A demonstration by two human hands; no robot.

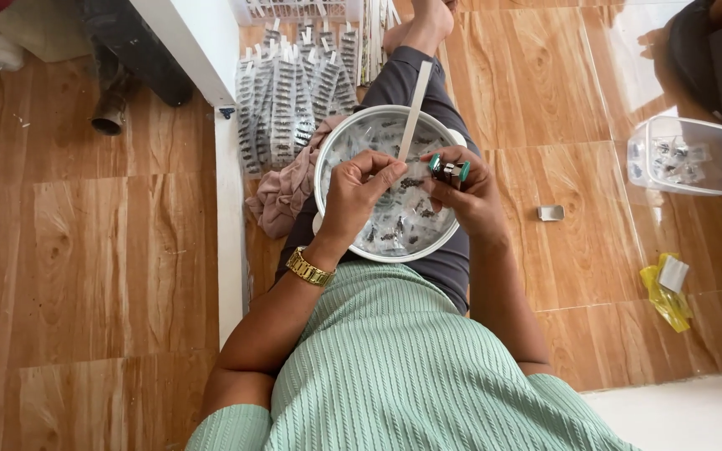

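While the person sits on the wooden-plank floor [85, 250] with a round white bowl [327, 159] resting on the lap, both hands work just above the bowl's middle.

Left hand [359, 190]: fingers curled together, thumb and forefinger pinched on the near end of a long, thin white strip [416, 98]. Strip rises from the fingertips [396, 169] and slants toward the far side, crossing the bowl rim. Gold metal wristwatch [308, 268] on this wrist.

Right hand [468, 194]: fingers closed around a small dark tool with teal-green ends [449, 169]. Tool lies across the tops of the fingers, just right of the strip's near end; whether tool and strip touch cannot be told.

Bowl contents: many small clear packets with dark pieces [399, 221], directly beneath both hands.

Surroundings: rows of filled clear packets laid on the floor [290, 104] at far left of the bowl; crumpled mauve cloth [282, 196] touching the bowl's left edge. Right side: small square metal piece [550, 213] near the knee, clear plastic tub [687, 154] farther right, yellow plastic wrapper [666, 292] nearer. White panel edge [229, 250] runs along the left of the lap.
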